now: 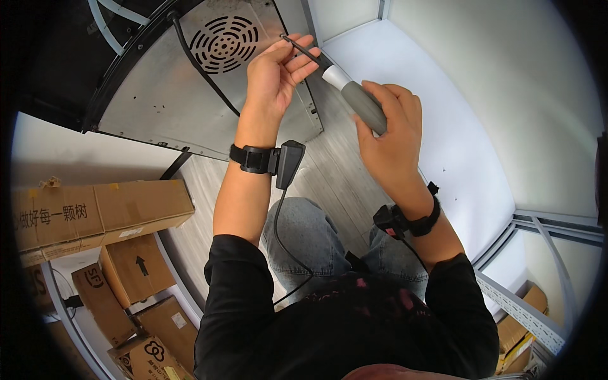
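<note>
A screwdriver [364,104] with a grey handle, silver collar and dark shaft slants up and to the left. My right hand [396,136] is closed around its handle. Near the tip, my left hand [272,76] has thumb and forefinger pinched at the dark shaft, its other fingers loosely curled behind. The tip lies in front of the right edge of a metal panel [158,104] on a large black-framed appliance. Whether a screw sits at the tip is too small to tell. A round slotted vent [224,45] is in the panel, left of my left hand.
A black cable [201,68] hangs across the panel. Cardboard boxes [142,202] stand on a metal-framed shelf at the left. White panels [430,120] rise on the right, beside a metal rack [519,310]. Grey wood-look floor [332,161] shows between my arms.
</note>
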The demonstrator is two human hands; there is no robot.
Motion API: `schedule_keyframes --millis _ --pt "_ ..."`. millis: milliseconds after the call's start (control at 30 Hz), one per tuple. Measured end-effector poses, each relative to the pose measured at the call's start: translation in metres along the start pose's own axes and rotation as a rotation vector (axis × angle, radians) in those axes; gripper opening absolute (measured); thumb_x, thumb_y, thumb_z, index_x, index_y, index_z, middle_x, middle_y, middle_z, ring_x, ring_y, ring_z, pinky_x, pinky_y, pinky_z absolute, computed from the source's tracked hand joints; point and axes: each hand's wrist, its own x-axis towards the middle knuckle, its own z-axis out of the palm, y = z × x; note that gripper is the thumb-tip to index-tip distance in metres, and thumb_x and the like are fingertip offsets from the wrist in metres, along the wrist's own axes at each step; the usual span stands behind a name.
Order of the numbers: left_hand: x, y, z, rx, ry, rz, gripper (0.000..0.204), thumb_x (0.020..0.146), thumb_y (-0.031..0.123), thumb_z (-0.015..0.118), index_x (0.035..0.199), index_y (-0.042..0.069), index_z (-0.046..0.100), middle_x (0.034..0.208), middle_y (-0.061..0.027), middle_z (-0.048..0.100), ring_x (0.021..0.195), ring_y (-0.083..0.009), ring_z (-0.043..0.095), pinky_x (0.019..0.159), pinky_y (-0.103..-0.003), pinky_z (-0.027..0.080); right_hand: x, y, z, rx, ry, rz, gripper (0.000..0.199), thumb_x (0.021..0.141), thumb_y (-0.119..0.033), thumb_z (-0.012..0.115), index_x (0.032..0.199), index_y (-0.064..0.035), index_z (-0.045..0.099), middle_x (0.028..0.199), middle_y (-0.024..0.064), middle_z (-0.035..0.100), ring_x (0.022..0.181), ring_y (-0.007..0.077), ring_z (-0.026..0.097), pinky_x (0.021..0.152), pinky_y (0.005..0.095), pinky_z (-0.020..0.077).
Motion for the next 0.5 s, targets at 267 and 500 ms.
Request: schedule_keyframes --millis 267,500 --pt "0.005 -0.004 0.003 0.015 0.065 0.025 0.028 0.091 0.006 0.05 0.113 -0.011 0.047 0.105 -0.0221 0.06 0.081 -0.0263 0.067 0.065 -0.032 0.061 0.008 0.001 -0.005 0.16 -0.242 0.247 0.038 0.073 -0.002 0.065 0.11 -0.0048 0.057 0.098 0.0139 0.062 0.08 0.0297 0.062 0.07 0.0353 0.0484" --pt "0.002 -0.002 0.006 -0.014 0.074 0.02 0.026 0.092 0.005 0.047 0.113 -0.011 0.047 0.109 -0.0225 0.058 0.086 -0.028 0.066 0.068 -0.032 0.061 0.015 0.008 -0.01 0.435 -0.214 0.42 0.027 0.083 -0.013 0.058 0.109 -0.0044 0.057 0.095 0.015 0.065 0.078 0.025 0.064 0.069 0.0334 0.0492"
